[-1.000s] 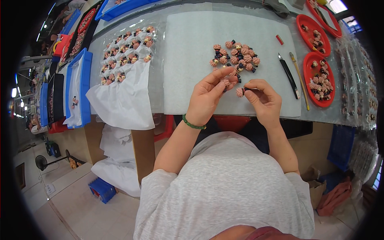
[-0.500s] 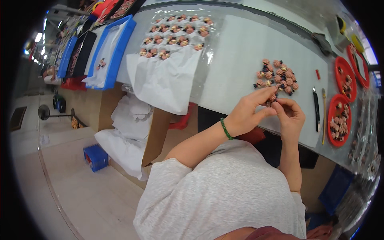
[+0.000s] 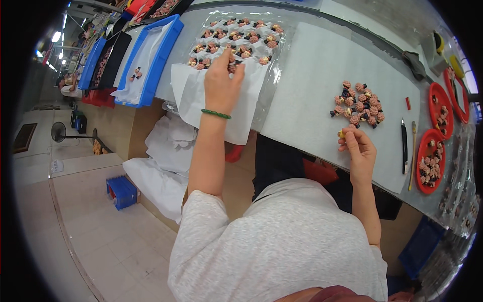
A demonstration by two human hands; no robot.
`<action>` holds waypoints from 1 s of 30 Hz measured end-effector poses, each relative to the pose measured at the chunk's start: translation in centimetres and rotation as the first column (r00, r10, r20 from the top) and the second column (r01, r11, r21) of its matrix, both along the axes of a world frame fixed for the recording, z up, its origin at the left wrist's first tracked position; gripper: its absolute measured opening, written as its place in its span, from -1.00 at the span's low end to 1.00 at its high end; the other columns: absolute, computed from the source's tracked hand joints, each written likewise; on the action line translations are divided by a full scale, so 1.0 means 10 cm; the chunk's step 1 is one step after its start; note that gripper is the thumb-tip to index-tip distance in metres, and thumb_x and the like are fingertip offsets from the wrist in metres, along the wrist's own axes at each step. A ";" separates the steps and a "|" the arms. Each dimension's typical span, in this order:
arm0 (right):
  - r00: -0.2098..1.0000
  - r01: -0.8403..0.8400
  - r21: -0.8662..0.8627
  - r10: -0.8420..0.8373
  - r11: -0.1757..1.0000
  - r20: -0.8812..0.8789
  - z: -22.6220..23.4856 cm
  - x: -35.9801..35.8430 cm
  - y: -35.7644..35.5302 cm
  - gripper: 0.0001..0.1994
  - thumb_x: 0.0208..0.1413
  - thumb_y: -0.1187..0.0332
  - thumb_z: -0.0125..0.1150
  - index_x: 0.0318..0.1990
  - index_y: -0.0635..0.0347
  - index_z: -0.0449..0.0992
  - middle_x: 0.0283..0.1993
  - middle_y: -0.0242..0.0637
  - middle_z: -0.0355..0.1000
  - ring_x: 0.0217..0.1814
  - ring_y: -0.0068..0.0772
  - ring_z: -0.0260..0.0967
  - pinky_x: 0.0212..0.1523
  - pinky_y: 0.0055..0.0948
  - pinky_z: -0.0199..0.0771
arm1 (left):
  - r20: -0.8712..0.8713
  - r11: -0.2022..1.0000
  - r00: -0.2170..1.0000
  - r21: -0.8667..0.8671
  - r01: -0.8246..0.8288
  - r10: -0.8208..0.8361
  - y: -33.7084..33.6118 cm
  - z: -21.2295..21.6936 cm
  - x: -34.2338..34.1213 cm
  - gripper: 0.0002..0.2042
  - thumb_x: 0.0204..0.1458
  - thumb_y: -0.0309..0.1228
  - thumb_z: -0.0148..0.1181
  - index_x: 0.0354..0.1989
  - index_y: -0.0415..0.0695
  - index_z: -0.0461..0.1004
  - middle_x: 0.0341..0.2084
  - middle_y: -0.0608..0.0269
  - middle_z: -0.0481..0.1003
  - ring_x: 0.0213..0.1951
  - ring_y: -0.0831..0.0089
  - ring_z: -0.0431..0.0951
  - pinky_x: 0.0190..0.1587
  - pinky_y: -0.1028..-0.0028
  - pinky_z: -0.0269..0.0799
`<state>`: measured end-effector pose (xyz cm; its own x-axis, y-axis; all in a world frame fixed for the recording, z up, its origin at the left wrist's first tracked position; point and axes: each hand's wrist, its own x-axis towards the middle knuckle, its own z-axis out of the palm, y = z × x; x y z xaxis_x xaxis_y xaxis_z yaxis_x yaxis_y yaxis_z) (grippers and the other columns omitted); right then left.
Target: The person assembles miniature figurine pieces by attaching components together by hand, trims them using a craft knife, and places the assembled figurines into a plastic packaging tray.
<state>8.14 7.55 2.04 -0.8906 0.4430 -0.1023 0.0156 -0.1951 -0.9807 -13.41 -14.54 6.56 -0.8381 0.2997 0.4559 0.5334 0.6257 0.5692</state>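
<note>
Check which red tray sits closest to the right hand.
The lower red tray, at the table's near edge just right of the two tools. The other red trays lie farther up the table from the right hand.

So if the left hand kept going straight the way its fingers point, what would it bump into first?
The left hand points up the table over a clear plastic blister tray. It would probably meet the next small pink-and-black figurines in that tray first, though depth is hard to judge here.

Left hand [image 3: 223, 80] rests on the clear tray [image 3: 236, 43]; right hand [image 3: 356, 147] pinches a small piece [image 3: 341, 134].
</note>
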 end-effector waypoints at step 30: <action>0.972 0.124 0.958 0.161 0.257 -0.169 0.14 -0.43 0.21 -0.70 -0.23 0.68 0.12 -0.26 0.20 0.48 -0.26 -0.31 0.39 -0.28 -0.33 0.28 -0.27 -0.43 0.31 | -0.098 0.892 0.909 0.173 0.417 -0.406 0.65 0.13 0.86 -0.76 -0.05 -0.51 0.10 -0.16 -0.21 0.44 -0.04 0.06 0.36 0.07 0.09 0.26 0.11 0.23 0.08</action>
<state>3.86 9.67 3.39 -0.8314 0.0681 0.5515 -0.2029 0.8868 -0.4153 -4.77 -8.06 7.86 -0.6288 0.5174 0.5804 0.7554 0.2296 0.6137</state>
